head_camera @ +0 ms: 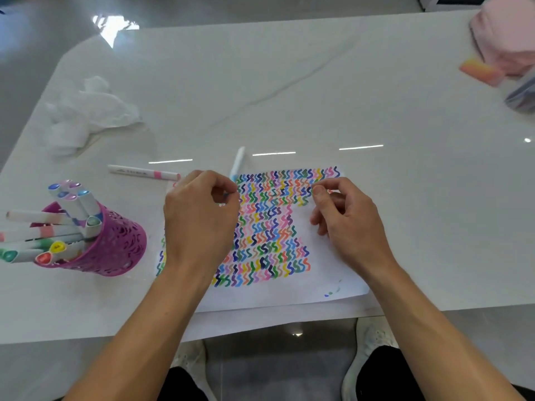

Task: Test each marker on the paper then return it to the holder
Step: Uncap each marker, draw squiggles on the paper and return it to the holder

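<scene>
The paper point(324, 256), covered in coloured squiggles, lies flat at the near edge of the white table point(289, 82). Both hands are over its upper part. The left hand point(199, 218) has its fingers curled, thumb meeting forefinger by the near end of a blue-banded marker point(238, 162) (an actual grasp cannot be confirmed). The right hand point(344, 218) sets thumb against forefinger; whether anything is pinched cannot be told. A pink-banded marker point(142, 171) lies on the table beyond the left hand. The purple holder point(115, 244), full of markers, stands left of the paper.
</scene>
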